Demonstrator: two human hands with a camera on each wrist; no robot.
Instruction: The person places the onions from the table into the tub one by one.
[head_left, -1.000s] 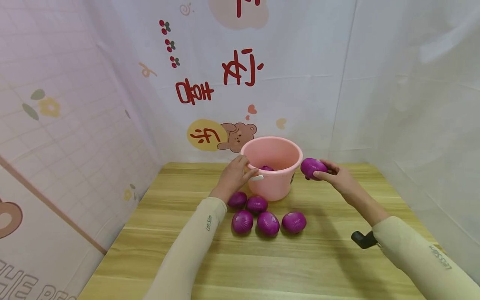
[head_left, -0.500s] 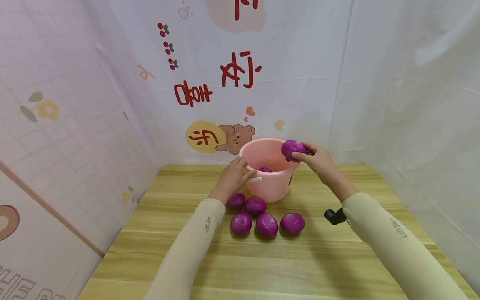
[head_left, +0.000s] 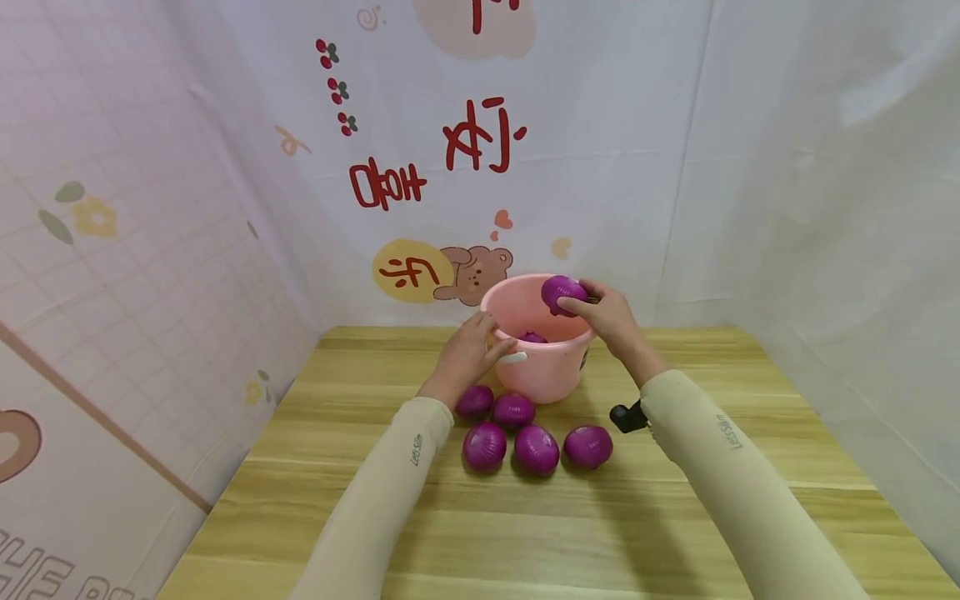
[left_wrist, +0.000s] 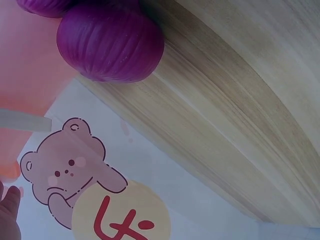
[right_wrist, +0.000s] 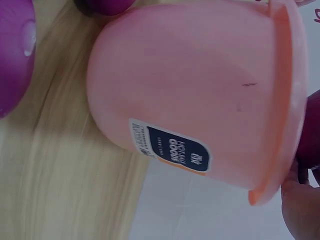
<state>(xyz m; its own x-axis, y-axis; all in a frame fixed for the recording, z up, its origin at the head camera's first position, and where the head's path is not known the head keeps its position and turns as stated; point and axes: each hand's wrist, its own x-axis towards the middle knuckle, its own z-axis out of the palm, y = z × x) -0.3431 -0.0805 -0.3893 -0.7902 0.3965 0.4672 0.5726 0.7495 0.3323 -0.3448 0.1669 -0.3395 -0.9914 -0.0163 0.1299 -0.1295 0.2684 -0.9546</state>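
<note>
A pink bucket [head_left: 543,375] stands upright on the wooden table, a purple onion [head_left: 532,337] showing inside it. My left hand [head_left: 461,357] grips its rim at the left, thumb near the white handle end [head_left: 513,357]. Above the opening, at the right side of the rim, my right hand [head_left: 613,321] holds another purple onion [head_left: 562,295] between thumb and fingers. The right wrist view shows that hand [right_wrist: 301,207] and part of its onion [right_wrist: 311,135] beyond the rim. Several more onions [head_left: 536,450] lie on the table in front of the bucket.
A printed white curtain [head_left: 600,192] hangs behind the table, close behind the bucket. More curtain covers both sides. The wooden tabletop [head_left: 495,533] stretches toward the front. A black wrist-camera mount [head_left: 628,417] sticks out from the right sleeve.
My right hand has carried its onion leftward from beside the bucket to over the opening. The left hand stays on the rim, and the onions on the table lie as before.
</note>
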